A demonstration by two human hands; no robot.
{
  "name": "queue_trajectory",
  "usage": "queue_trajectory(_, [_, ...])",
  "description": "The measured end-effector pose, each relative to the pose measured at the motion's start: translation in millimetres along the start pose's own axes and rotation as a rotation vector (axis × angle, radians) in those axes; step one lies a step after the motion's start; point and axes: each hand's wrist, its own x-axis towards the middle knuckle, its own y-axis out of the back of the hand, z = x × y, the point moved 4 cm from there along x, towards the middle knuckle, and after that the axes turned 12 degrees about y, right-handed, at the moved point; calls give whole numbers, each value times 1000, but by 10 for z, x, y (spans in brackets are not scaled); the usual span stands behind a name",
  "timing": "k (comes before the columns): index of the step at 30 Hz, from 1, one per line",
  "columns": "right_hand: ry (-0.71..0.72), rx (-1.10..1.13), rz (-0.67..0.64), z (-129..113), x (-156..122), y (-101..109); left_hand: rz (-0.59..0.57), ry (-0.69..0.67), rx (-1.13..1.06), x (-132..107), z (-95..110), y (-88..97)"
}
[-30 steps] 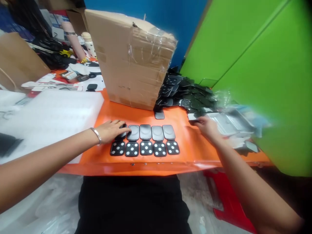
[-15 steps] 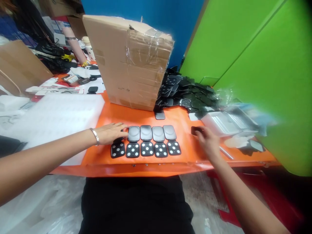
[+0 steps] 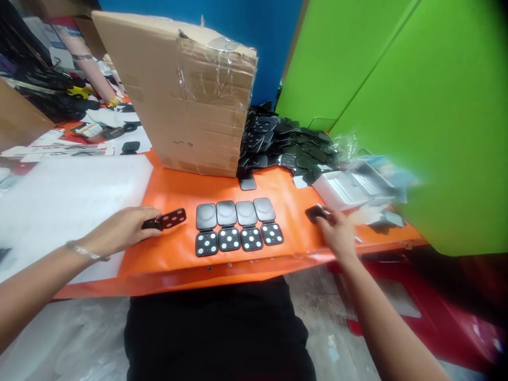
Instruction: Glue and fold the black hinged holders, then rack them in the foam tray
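Observation:
My left hand (image 3: 121,233) is closed around one end of a black hinged two-panel piece (image 3: 173,218), lifted at the left of the row; pale dots show on its free panel. Beside it, several like pieces lie unfolded on the orange table cover (image 3: 174,182). Each has a smooth grey upper panel (image 3: 226,212) and a black lower panel with white dots (image 3: 229,239). To the right of the row, my right hand (image 3: 337,233) grips a small dark flat square piece (image 3: 313,212) between thumb and fingers. Its underside is hidden.
A tall cardboard box (image 3: 198,106) stands behind the row, with a heap of black pieces (image 3: 286,140) to its right. One grey panel (image 3: 248,183) lies before the box. White foam sheets (image 3: 71,201) are at left, an open white box (image 3: 341,188) at right, near a green panel (image 3: 416,132).
My left hand has picked up the leftmost hinged piece and carried it left, out of the row. My right hand still holds the dark square piece. The whole view has shifted somewhat.

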Motion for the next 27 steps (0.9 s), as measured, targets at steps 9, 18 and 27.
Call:
queue_trajectory(9, [-281,756,-129,-705,-408,-150,-552,380,-1087,-1066,316,-586])
queue_trajectory(18, [-289,948,-891,-1726,-1400,-626,-743,405,-1470,-1497,731,-1272])
queue_trajectory(27, [-488,936,-943,-1643,-1707,-728,-663,312,-1298,-1560,806,-1422])
